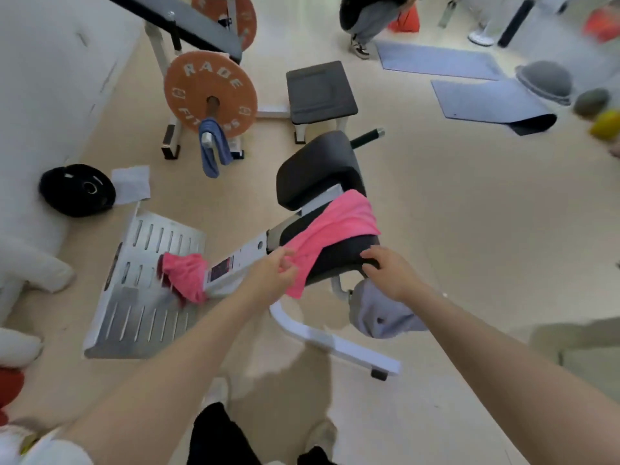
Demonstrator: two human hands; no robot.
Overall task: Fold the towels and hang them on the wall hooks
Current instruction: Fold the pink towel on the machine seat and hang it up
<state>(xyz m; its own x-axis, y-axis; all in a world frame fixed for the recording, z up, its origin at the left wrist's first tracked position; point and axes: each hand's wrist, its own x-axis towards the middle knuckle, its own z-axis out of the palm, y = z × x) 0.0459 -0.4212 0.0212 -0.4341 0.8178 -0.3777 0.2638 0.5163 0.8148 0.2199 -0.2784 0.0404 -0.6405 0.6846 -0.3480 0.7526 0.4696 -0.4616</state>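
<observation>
A pink towel lies draped over the black padded seat of a gym bench. My left hand pinches its lower edge. My right hand rests with spread fingers on the seat's near edge, holding nothing. A second pink towel hangs over the white frame beside the metal footplate. Below my right hand a grey towel hangs from the bench. A blue towel hangs on the barbell stand by the orange weight plate. No wall hooks are in view.
A white cloth and a black weight plate lie on the floor at left by a white wall. A small black stool stands behind the bench. Grey mats, balls and another person occupy the far right.
</observation>
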